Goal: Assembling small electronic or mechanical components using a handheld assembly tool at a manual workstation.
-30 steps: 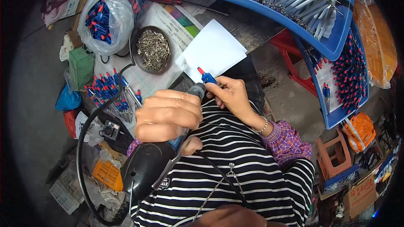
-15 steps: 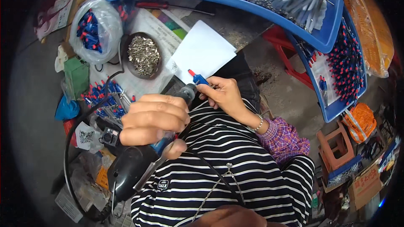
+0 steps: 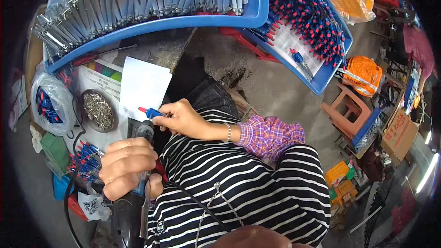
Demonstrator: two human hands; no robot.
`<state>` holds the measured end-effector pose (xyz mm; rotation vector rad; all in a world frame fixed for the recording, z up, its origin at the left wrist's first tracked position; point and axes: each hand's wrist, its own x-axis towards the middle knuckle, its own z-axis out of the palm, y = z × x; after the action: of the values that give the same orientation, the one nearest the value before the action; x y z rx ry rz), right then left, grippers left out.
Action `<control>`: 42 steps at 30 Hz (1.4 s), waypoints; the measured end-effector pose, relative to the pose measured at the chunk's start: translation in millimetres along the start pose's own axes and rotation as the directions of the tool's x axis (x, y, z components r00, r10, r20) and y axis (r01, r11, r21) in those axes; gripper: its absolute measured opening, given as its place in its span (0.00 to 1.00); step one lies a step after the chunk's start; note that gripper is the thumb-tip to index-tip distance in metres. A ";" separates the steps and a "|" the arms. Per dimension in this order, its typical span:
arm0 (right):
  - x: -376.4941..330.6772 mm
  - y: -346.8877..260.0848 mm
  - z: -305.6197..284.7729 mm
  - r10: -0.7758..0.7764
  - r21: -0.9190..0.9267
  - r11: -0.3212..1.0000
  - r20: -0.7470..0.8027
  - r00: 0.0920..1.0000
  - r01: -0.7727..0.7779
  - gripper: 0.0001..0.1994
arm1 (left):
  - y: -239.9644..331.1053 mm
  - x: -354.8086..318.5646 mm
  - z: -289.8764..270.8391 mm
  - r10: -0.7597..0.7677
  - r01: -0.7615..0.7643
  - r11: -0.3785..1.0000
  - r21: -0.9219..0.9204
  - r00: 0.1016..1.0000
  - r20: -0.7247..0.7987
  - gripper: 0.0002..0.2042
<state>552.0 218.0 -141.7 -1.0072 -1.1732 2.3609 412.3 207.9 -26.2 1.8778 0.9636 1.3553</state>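
Note:
My left hand (image 3: 128, 167) is wrapped round a corded electric screwdriver (image 3: 146, 132) with a black body. Between thumb and fingers, my right hand (image 3: 181, 118) pinches a small blue plastic part with a red tip (image 3: 154, 113). The driver's nose points up at the blue part and is right against it; whether the bit sits in a screw is hidden. Just beyond my hands lies a folded white sheet of paper (image 3: 143, 82). A round dark bowl of small metal screws or pins (image 3: 98, 110) stands to the left of the paper.
Long metal rods fill a blue tray (image 3: 161, 20) along the far side. A second blue tray (image 3: 317, 82) at the right holds many blue-and-red parts. More lie in a plastic bag (image 3: 68, 110) and in a loose pile (image 3: 86, 160). A brown stool (image 3: 347, 110) stands at right.
The whole view has swung to the right, so trays, bowl and hands appear farther left. The driver now stands more upright in my left hand. Both hands keep their hold.

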 end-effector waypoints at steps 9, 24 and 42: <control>0.4 -1.7 -2.4 -0.018 -0.019 1.000 0.018 1.000 0.019 0.10 | 0.3 0.6 -1.2 -0.021 0.021 1.000 0.001 1.000 -0.007 0.19; -75.2 -69.8 -145.8 -0.208 -0.388 0.921 -0.429 0.879 0.028 0.12 | 24.5 -39.3 -24.7 0.078 -0.180 0.967 -0.179 0.882 -0.464 0.18; -133.7 -20.9 -295.9 -0.521 -0.921 0.228 -0.390 0.759 -0.317 0.12 | 8.5 -46.3 -4.1 -0.081 -0.030 0.972 -0.233 0.888 -0.452 0.18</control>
<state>856.0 324.4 -187.6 -1.7734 -2.2873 0.5899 400.5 164.7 -41.5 1.3864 0.9918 1.8590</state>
